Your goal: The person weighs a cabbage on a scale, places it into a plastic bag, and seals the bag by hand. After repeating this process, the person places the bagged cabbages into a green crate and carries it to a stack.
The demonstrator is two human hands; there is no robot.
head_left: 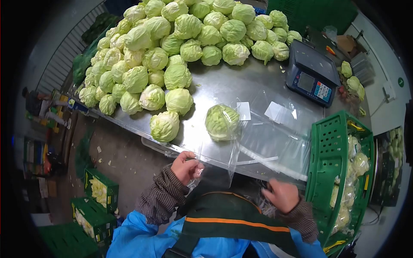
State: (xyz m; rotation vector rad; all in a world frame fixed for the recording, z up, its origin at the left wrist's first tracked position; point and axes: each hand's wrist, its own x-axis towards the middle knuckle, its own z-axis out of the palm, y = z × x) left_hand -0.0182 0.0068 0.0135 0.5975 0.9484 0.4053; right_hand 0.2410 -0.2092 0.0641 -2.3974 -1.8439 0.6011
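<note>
Cabbage (222, 122) is covered by 1 clear bag (234, 159), pinched by the left hand (186, 167) below-left. Below-right of it, the right hand (282, 195) is blurred; finger state cannot be told.

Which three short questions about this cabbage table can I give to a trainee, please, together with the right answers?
1. True or false: the left hand has its fingers closed on clear plastic film.
2. Fill in the missing word: the crate at the right end of the table, with wrapped cabbages in it, is ____ in colour.
3. Choose one. Where does the digital scale rest?
A) on the floor
B) inside that crate
C) on the metal table

Key: 1 true; 2 green; 3 C.
</note>
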